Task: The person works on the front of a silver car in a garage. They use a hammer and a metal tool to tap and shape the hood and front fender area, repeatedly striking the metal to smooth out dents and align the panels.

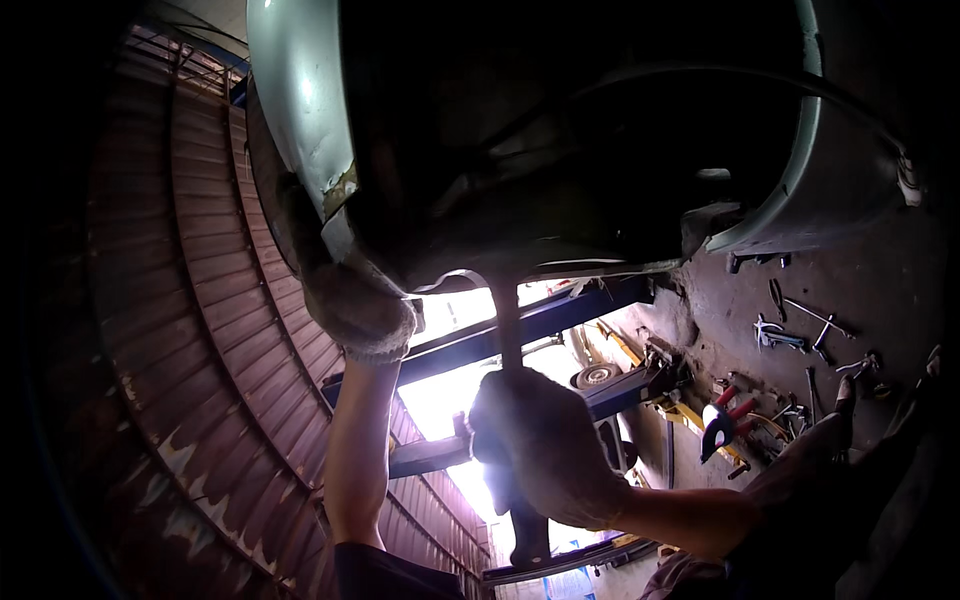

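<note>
Overhead is the dark underside of a car's wheel arch, edged by a pale green body panel (305, 90) with a torn, bare lower corner. My left hand (362, 312), in a light knitted glove, is raised against that corner; its fingers are lost in shadow, so their grip does not show. Lower and to the right, my gloved right hand (545, 445) is closed around a flat, bar-like handle (509, 325). The handle runs upward to the dark lower edge of the car, where its far end is hidden. I cannot make out what kind of tool it is.
Blue lift beams (450, 340) cross behind my hands. A brown corrugated metal wall (190, 300) stands at left. Hand tools (825, 330) lie scattered on the concrete floor (730, 300) at right, near a red-handled tool (735, 410), a wheel (597, 374) and yellow metal parts.
</note>
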Available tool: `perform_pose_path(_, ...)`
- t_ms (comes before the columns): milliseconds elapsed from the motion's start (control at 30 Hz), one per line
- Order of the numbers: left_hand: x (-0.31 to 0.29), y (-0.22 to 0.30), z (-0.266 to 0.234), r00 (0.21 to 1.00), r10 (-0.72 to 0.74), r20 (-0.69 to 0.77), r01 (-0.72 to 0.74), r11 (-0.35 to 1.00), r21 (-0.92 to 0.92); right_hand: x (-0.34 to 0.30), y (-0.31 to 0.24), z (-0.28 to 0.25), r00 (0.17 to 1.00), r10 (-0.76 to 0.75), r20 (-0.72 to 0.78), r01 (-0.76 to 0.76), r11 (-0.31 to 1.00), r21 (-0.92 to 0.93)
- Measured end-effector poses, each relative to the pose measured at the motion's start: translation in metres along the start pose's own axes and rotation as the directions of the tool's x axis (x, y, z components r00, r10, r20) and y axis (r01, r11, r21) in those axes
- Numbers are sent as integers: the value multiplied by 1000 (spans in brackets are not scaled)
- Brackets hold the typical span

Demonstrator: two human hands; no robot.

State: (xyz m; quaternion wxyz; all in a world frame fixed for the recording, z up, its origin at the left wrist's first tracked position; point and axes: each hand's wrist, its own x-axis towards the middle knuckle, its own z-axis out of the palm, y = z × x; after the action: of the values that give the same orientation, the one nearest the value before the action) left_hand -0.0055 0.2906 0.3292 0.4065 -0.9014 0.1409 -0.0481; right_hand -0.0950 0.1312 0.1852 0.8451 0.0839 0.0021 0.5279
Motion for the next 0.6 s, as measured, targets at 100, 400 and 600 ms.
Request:
perform_pose_path(100,0,-1,-1,1000,29,-6,-29,999,22,1,0,3,988,129,-82,-75,877,474)
perform_pose_path(400,1,-3,3,992,120,-44,-117,991,68,5,0,-12,971,213,106,-238,845,479)
perform_pose_path(600,2,-2,2,986,150,-72,-146,988,53,0,-7,-7,983,183,17,-177,923,341)
